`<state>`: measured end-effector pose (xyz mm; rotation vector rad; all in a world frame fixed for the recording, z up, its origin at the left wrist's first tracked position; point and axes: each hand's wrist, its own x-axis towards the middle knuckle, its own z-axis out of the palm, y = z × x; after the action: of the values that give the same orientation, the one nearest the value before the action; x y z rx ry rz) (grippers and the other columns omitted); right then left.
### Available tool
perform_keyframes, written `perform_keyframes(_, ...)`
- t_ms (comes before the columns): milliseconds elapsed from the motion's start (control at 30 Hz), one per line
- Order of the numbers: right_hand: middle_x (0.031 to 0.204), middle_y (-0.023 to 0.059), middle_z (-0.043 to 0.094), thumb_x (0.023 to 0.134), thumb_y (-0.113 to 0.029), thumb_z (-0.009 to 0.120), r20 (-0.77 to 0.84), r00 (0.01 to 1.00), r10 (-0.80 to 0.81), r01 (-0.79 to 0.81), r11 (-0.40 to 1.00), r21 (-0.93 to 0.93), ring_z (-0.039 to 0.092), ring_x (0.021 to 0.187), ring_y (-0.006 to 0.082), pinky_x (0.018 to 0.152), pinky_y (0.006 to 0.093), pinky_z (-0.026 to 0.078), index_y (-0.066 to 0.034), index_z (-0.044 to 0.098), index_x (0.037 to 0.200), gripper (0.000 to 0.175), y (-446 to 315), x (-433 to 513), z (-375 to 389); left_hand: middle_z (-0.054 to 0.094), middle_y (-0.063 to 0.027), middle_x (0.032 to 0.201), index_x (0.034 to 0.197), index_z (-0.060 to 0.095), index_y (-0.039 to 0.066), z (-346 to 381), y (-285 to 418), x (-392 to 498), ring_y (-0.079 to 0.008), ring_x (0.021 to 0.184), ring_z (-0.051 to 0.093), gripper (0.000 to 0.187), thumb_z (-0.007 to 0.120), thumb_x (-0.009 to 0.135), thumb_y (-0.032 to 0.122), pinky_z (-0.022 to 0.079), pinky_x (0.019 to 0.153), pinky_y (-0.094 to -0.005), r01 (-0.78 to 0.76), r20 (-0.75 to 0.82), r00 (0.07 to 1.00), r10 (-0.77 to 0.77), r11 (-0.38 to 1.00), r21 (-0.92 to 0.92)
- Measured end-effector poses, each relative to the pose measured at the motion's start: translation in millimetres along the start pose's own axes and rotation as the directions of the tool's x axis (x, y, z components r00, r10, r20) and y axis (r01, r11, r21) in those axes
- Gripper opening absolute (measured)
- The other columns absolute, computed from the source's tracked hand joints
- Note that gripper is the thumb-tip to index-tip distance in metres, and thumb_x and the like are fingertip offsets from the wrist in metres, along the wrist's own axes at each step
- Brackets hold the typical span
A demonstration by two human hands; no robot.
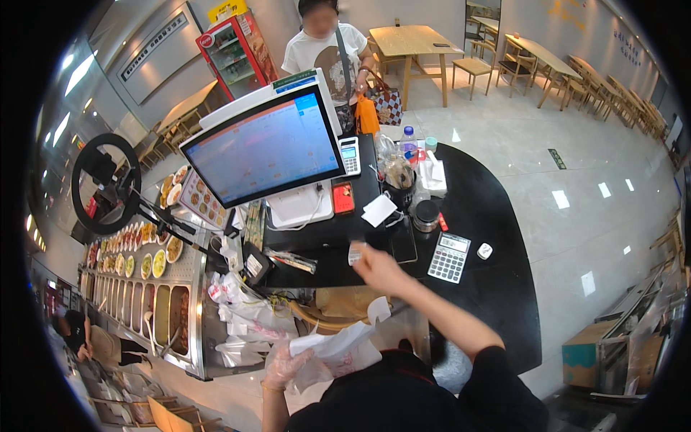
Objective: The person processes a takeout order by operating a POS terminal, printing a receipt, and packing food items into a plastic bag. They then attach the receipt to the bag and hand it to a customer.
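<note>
Over the black counter (486, 200), my right hand (370, 267) is bare and pinches a small white printed slip (356, 252). My left hand (289, 364), in a clear plastic glove, grips a white plastic bag (345, 356) with paper at its top, low in front of me. Beyond my right hand lie white cards (379, 209) and a red tray (343, 197). A calculator (449, 257) lies to its right, near a lidded glass jar (426, 215). The point-of-sale monitor (264, 146) stands farther back on the left, with a card terminal (350, 156) beside it.
A person (329, 54) stands across the counter with an orange bag (367, 116). On the left are a steel food counter (197, 302) with trays and dishes, plastic bags (253, 318) and a ring light (78, 183). A chair (324, 324) stands under the counter. Another person (89, 340) is at far left.
</note>
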<state>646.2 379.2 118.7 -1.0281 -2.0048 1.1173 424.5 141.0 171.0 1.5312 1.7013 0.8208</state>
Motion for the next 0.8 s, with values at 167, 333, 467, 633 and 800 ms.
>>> perform_keyframes(167, 0.092, 0.0258, 0.065, 0.084, -0.014, 0.053, -0.262, 0.961, 0.092, -0.188, 0.91, -0.37, 0.062, 0.085, 0.0446, 0.077, 0.0511, 0.049, -0.0033, 0.037, 0.136, 0.056, 31.5, 154.2, -22.8, 0.066, -0.0024, 0.085, 0.106, 0.066, 0.0, -15.2, -22.0, -13.5, -0.0107, 0.076, 0.061, 0.024, 0.066, 0.087, 0.016, 0.048, 0.068, -0.0271, 0.382, 0.027, 0.924, -0.381, 0.922, -0.065)
perform_keyframes(333, 0.1, 0.0242, 0.066, 0.08, -0.011, 0.053, -0.155, 0.964, 0.218, -0.267, 0.825, -0.499, 0.064, 0.094, 0.0403, 0.08, 0.0481, 0.051, -0.005, 0.031, 0.141, 0.065, 44.1, 238.2, -37.3, 0.068, -0.0089, 0.086, 0.104, 0.068, 0.004, -33.5, -74.0, -6.3, -0.0209, 0.073, 0.065, 0.021, 0.066, 0.086, 0.013, 0.049, 0.061, -0.0327, 0.204, 0.089, 0.974, -0.206, 0.978, 0.039)
perform_keyframes(467, 0.107, 0.023, 0.065, 0.083, -0.013, 0.05, -0.125, 0.935, 0.332, -0.35, 0.805, -0.48, 0.063, 0.1, 0.0387, 0.084, 0.0469, 0.051, -0.0055, 0.029, 0.143, 0.064, 62.2, 292.3, -41.6, 0.067, -0.0085, 0.078, 0.1, 0.069, 0.004, -30.3, -106.8, -0.1, -0.0221, 0.065, 0.064, 0.018, 0.065, 0.085, 0.014, 0.048, 0.056, -0.0349, 0.161, 0.035, 0.984, -0.173, 0.959, 0.235)
perform_keyframes(633, 0.111, 0.0222, 0.064, 0.083, -0.015, 0.054, -0.096, 0.931, 0.353, -0.35, 0.786, -0.51, 0.063, 0.104, 0.0363, 0.088, 0.0436, 0.05, -0.0054, 0.03, 0.141, 0.064, 88.0, 347.4, -44.8, 0.066, -0.0116, 0.088, 0.106, 0.068, 0.012, 13.1, -142.6, -12.5, -0.0291, 0.074, 0.064, 0.026, 0.068, 0.082, 0.021, 0.05, 0.063, -0.0409, 0.295, -0.083, 0.955, -0.285, 0.88, 0.372)
perform_keyframes(800, 0.113, 0.0168, 0.066, 0.086, -0.021, 0.056, -0.013, 0.909, 0.416, -0.345, 0.736, -0.583, 0.064, 0.106, 0.0293, 0.086, 0.0387, 0.051, -0.0013, 0.045, 0.128, 0.048, 96.8, 371.5, -44.2, 0.064, -0.0124, 0.1, 0.113, 0.066, 0.015, 42.3, -164.9, -25.6, -0.0324, 0.087, 0.062, 0.036, 0.07, 0.081, 0.032, 0.05, 0.073, -0.0461, 0.392, -0.19, 0.916, -0.354, 0.681, 0.619)
